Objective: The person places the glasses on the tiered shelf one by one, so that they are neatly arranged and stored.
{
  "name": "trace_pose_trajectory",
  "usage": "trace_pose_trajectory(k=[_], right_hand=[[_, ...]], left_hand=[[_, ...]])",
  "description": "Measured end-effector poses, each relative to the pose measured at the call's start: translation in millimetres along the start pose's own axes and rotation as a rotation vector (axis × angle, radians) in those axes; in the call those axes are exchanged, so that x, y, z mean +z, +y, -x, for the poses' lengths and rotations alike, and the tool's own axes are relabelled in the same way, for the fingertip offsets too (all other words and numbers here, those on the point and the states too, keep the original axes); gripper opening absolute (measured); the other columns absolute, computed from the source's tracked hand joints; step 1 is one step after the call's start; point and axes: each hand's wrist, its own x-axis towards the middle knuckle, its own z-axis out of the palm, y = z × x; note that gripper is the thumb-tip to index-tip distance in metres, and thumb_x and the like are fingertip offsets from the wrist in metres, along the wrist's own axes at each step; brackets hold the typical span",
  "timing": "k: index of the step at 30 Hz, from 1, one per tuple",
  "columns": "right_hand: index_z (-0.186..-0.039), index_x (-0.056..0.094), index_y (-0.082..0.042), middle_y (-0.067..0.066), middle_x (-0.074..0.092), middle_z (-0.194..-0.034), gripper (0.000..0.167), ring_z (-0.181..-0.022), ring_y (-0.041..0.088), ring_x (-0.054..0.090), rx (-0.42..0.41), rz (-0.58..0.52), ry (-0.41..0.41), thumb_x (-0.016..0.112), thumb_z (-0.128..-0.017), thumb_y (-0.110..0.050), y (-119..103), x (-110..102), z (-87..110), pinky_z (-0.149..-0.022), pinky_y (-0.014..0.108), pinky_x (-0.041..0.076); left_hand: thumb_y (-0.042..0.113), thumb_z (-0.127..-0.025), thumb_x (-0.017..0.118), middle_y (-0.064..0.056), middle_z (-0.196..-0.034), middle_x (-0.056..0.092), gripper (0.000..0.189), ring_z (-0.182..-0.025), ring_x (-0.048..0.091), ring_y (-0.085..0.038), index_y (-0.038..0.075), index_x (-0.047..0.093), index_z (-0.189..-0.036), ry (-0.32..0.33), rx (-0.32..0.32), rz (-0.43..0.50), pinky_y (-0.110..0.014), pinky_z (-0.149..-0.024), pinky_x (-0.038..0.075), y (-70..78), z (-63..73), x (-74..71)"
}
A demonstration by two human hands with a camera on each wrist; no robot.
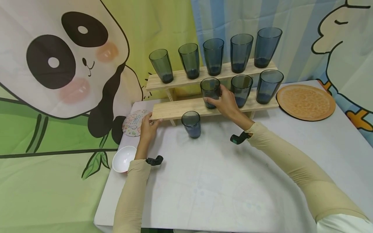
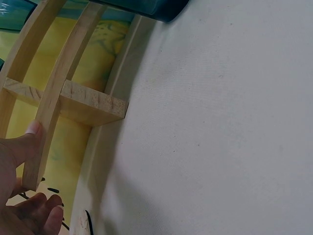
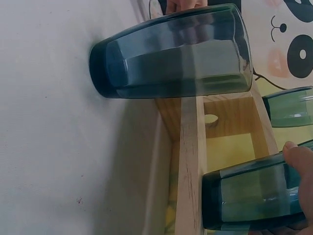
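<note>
My right hand grips a dark blue-tinted drinking glass, thumb and fingers on opposite sides. That glass stands upright on the lower board of a two-tier wooden rack; the right wrist view shows its base at the board. At the rack's left end, my left hand holds the lower board, with the thumb against it and fingers around the end. Another tinted glass stands upright on the table in front of the rack. Two more glasses are on the lower board, right of my right hand.
Several tinted glasses line the upper board. A round brown patterned mat lies right of the rack. Leftward are a floral round mat and a white bowl near the edge of the white table. Printed curtains hang behind.
</note>
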Motion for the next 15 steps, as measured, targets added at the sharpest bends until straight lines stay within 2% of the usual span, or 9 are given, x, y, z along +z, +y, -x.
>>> trace_pose_trajectory(k=[9, 12, 15], right_hand=[[-0.151, 0.047, -0.007, 0.015, 0.064, -0.128, 0.081, -0.107, 0.031, 0.057, 0.014, 0.000, -0.016, 0.082, -0.092, -0.049, 1.5, 0.9, -0.2, -0.090, 0.050, 0.049], [-0.155, 0.043, -0.009, 0.016, 0.063, -0.138, 0.084, -0.120, 0.033, 0.060, 0.013, -0.012, -0.027, 0.082, -0.091, -0.048, 3.2, 1.3, 0.2, -0.099, 0.051, 0.051], [-0.162, 0.036, -0.011, 0.018, 0.057, -0.150, 0.093, -0.136, 0.036, 0.055, 0.027, -0.005, -0.049, 0.082, -0.092, -0.049, 2.5, -1.0, 3.3, -0.109, 0.055, 0.049]], left_hand=[[0.035, -0.102, 0.072, -0.024, -0.163, 0.036, 0.077, -0.144, 0.046, -0.044, 0.001, 0.035, -0.162, -0.001, 0.009, 0.009, -0.052, -0.117, 0.046, 1.6, -0.5, -1.3], [0.036, -0.102, 0.072, -0.024, -0.163, 0.036, 0.078, -0.144, 0.046, -0.044, 0.001, 0.035, -0.162, -0.001, 0.007, 0.003, -0.051, -0.117, 0.046, 1.3, -0.3, -0.7], [0.035, -0.102, 0.072, -0.025, -0.163, 0.036, 0.078, -0.145, 0.046, -0.045, 0.001, 0.035, -0.162, 0.000, 0.009, 0.000, -0.051, -0.118, 0.046, 0.3, 0.1, -0.3]])
